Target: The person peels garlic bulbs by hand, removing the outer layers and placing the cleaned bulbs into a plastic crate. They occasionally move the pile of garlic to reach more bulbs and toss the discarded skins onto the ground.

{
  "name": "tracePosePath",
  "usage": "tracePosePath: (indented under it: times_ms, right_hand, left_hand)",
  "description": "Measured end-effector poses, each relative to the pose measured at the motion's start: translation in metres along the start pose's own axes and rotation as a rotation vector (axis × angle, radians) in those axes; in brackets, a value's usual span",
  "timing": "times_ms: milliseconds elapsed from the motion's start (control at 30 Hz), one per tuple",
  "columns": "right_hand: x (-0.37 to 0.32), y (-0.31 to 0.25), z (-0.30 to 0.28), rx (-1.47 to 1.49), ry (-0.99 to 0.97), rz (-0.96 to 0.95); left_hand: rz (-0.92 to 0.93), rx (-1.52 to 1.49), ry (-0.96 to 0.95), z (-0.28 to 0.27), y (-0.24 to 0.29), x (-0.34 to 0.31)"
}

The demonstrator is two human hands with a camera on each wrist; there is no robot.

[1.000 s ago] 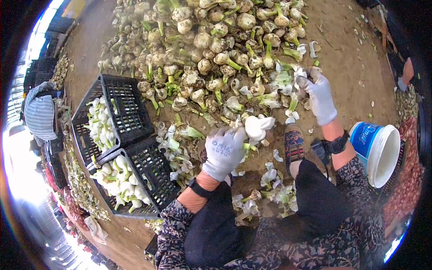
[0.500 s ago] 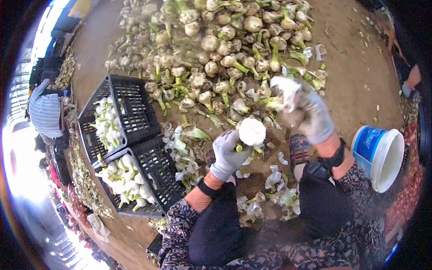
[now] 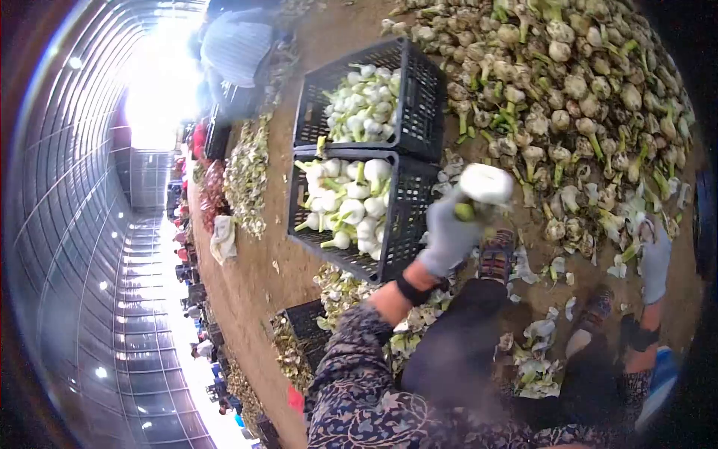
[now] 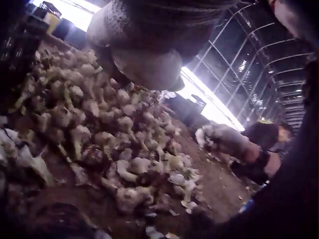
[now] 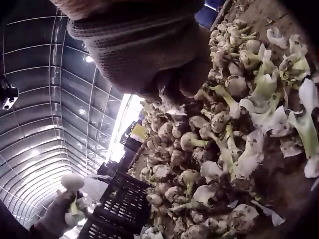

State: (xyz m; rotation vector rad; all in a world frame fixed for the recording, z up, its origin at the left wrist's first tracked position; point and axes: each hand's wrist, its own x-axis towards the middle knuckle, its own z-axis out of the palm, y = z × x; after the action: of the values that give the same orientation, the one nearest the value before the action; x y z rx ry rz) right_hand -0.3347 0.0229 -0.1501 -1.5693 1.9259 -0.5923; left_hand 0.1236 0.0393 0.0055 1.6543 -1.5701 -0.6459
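My left hand (image 3: 451, 233), in a pale glove, holds a peeled white garlic bulb (image 3: 486, 183) just right of the nearer black crate (image 3: 410, 206). A green cut stem (image 3: 465, 212) pokes out by its fingers. In the right wrist view, a second pale bulb (image 5: 75, 217) shows below the held bulb (image 5: 73, 181), at the same hand. My gloved right hand (image 3: 655, 262) is low over the edge of the unpeeled garlic pile (image 3: 568, 90). Torn, whitish garlic peel (image 5: 170, 106) sits at its curled fingers, partly hidden by the glove.
A farther black crate (image 3: 422, 101) and the nearer one both hold peeled bulbs. Loose peels (image 3: 537, 352) litter the ground between my shoes. Beside my right arm stands a blue and white bucket (image 3: 662, 385). Another person in a striped top (image 3: 238, 49) is beyond the crates.
The head view has swung left, bringing the crates to the middle. My left hand has carried the bulb towards the nearer crate. My right hand has drawn a white peel away from the bulb to the pile's edge.
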Motion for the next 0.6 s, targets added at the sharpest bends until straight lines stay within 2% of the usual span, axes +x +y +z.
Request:
tracePosePath:
  times_ms: [33, 100, 133, 167, 200, 233, 267, 300, 367, 400, 467, 500, 533, 567, 600]
  right_hand:
    - [0.002, 0.008, 0.003, 0.099, 0.014, 0.036]
    - [0.003, 0.001, 0.005, 0.376, -0.021, 0.086]
    - [0.004, -0.004, 0.006, 0.513, -0.033, 0.116]
    - [0.006, -0.004, 0.016, 0.661, -0.006, 0.146]
    - [0.004, 0.004, 0.012, 0.634, -0.008, 0.085]
    - [0.000, -0.010, 0.004, 0.607, -0.008, 0.024]
    - [-0.017, -0.059, -0.013, 0.816, -0.023, 0.121]
    - [-0.015, -0.066, -0.013, 0.544, 0.024, 0.004]
    - [-0.013, -0.078, -0.015, -0.052, 0.206, -0.164]
    - [-0.016, -0.077, -0.007, 0.052, 0.344, -0.163]
    - [-0.010, -0.070, -0.015, -0.054, 0.281, -0.144]
    - [-0.014, -0.077, -0.018, 0.018, 0.290, -0.118]
    - [-0.017, -0.083, -0.018, 0.099, 0.296, -0.099]
    - [-0.019, -0.086, -0.018, 0.185, 0.302, -0.085]
    - [-0.019, -0.086, -0.018, 0.185, 0.292, -0.074]
  left_hand:
    - [-0.093, 0.024, 0.108, -0.027, 0.000, 0.001]
    - [-0.356, 0.044, 0.311, -0.091, -0.075, -0.013]
    - [-0.360, 0.239, 0.339, -0.132, -0.113, -0.021]
    - [-0.430, 0.669, 0.218, -0.160, -0.073, -0.019]
    - [-0.499, 0.367, 0.279, -0.194, -0.106, -0.033]
    - [-0.667, 0.435, 0.248, -0.228, -0.129, -0.040]
    - [-0.515, 0.640, 0.245, -0.227, -0.113, -0.037]
    - [-0.368, 0.860, 0.266, -0.226, -0.097, -0.033]
    - [-0.207, 0.474, 0.261, -0.193, -0.086, -0.004]
    - [-0.143, 0.290, 0.281, -0.175, -0.077, 0.011]
    - [-0.192, 0.121, 0.024, -0.097, -0.039, 0.043]
    - [0.066, 0.182, -0.138, -0.055, -0.029, 0.055]
    - [0.150, 0.262, -0.236, -0.012, -0.022, 0.061]
    - [0.156, 0.170, -0.385, 0.032, -0.019, 0.055]
    - [0.360, 0.319, -0.532, 0.073, -0.033, 0.051]
